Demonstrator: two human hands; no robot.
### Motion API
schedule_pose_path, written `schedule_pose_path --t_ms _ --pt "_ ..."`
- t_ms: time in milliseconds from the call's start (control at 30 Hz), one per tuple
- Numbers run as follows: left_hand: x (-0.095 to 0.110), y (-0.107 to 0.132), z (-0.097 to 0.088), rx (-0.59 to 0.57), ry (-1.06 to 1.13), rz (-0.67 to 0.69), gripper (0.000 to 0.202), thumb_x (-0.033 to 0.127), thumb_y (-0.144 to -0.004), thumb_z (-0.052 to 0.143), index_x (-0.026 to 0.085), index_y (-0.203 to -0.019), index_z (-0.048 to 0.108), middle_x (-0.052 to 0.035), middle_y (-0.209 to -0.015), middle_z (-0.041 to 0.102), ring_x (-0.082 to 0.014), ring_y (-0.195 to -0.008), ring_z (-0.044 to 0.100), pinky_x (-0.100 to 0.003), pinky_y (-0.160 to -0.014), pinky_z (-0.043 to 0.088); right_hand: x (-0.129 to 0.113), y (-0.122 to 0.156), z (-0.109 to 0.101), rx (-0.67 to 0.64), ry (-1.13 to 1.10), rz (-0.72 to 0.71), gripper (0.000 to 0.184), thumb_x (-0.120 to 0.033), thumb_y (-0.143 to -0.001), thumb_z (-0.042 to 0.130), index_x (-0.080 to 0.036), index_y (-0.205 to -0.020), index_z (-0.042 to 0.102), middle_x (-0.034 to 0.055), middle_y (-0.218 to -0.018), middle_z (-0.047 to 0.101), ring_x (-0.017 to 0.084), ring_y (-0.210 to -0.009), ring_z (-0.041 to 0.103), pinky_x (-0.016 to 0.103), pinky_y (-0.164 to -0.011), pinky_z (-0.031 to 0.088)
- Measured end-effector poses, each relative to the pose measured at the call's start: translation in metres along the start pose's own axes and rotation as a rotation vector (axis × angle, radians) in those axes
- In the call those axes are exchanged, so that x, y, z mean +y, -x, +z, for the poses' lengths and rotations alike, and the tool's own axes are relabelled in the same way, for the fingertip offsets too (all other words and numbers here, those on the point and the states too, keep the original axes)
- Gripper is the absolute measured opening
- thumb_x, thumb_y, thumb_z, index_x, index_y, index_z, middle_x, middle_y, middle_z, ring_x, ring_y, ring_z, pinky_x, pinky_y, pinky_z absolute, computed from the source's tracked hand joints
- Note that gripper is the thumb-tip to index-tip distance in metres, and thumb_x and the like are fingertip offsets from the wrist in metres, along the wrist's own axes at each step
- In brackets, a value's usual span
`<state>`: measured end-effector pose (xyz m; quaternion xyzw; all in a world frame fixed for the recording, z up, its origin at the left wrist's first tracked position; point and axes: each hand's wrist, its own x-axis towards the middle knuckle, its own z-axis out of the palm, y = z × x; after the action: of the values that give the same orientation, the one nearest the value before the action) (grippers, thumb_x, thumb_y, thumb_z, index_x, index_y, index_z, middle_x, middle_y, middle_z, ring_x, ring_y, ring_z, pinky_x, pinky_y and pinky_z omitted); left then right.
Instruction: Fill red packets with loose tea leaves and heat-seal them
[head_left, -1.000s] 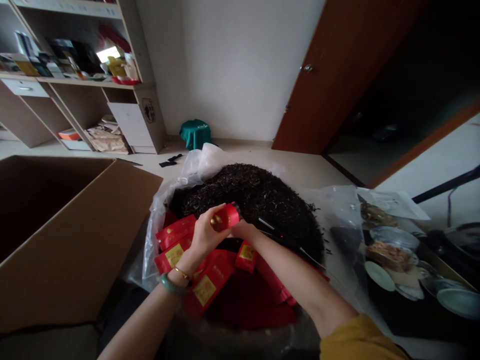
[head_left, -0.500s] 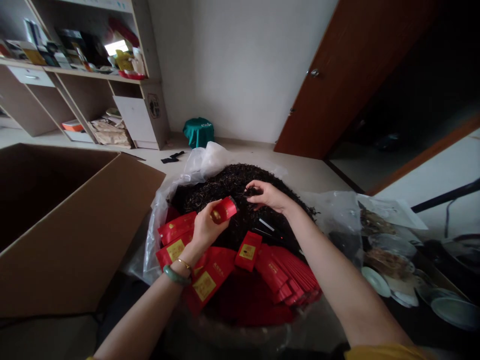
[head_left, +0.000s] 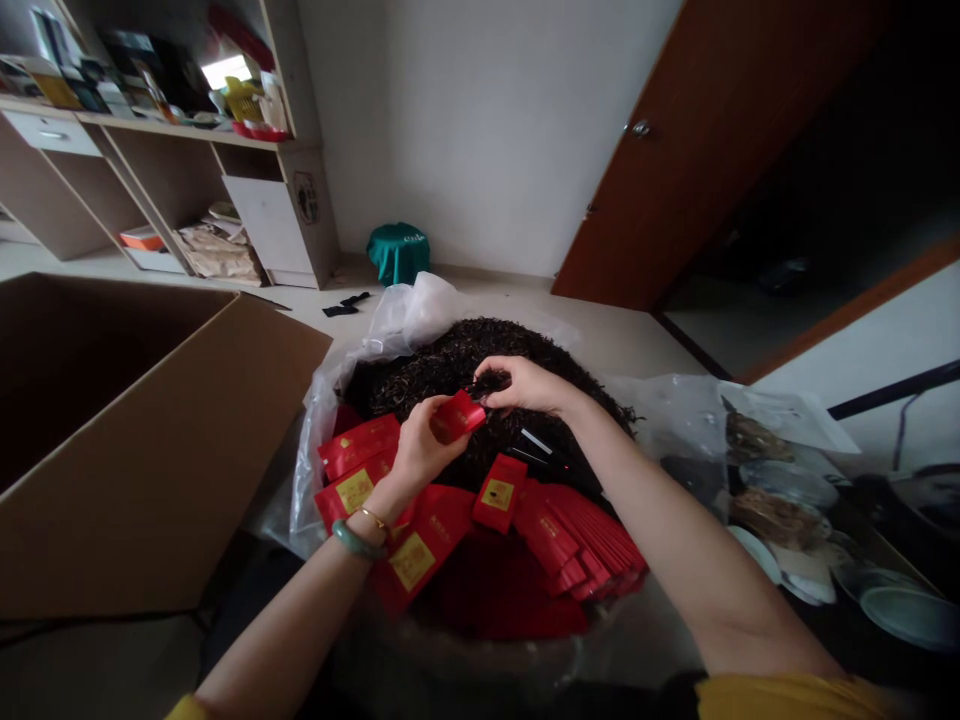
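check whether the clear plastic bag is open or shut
Open: the plastic bag is spread wide, the dark heap exposed inside.

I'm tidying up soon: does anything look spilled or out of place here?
Slightly: black strips lie loose on the floor near the teal cloth, as if dropped, and a few dark bits sit outside the right edge of the leafy heap.

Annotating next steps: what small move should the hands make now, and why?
Probably ease the dark leaves the right hand seems to pinch into the red packet: the left hand grips it, one end turned toward that pinch, close by.
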<state>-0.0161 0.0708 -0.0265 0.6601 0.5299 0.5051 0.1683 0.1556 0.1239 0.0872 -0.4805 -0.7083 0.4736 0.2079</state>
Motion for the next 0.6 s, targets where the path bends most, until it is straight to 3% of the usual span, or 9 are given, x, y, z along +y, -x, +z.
schedule_pose_path --t_ms 200,333,600 --pt "0.001 0.003 0.004 -0.06 -0.012 -0.029 0.05 0.029 -0.06 0.077 0.02 -0.104 0.056 -0.0047 -0.096 0.069 -0.0201 -0.084 0.067 -0.033 -0.075 0.054 0.007 0.003 0.001 -0.048 0.074 -0.037 0.028 -0.013 -0.064 0.063 -0.018 -0.091 0.063 -0.0049 -0.068 0.059 0.008 -0.053 0.053 0.02 -0.05 0.047" --pt "0.003 0.004 0.005 -0.099 -0.012 -0.039 0.05 0.031 -0.06 0.077 0.02 -0.104 0.055 -0.0038 -0.097 0.069 -0.0197 -0.084 0.067 -0.032 -0.075 0.054 0.014 0.006 -0.005 -0.105 0.1 -0.05 0.032 -0.009 -0.065 0.058 -0.017 -0.095 0.067 -0.0044 -0.071 0.062 0.009 -0.056 0.055 0.021 -0.054 0.046" --pt "-0.002 0.005 0.01 -0.167 -0.032 -0.031 0.053 0.031 -0.061 0.076 0.018 -0.108 0.056 -0.0057 -0.097 0.069 -0.0211 -0.088 0.067 -0.034 -0.08 0.054 0.018 0.005 0.007 0.015 0.496 -0.093 0.034 -0.01 -0.062 0.07 -0.019 -0.094 0.075 0.0009 -0.082 0.067 0.017 -0.077 0.061 0.026 -0.073 0.046"
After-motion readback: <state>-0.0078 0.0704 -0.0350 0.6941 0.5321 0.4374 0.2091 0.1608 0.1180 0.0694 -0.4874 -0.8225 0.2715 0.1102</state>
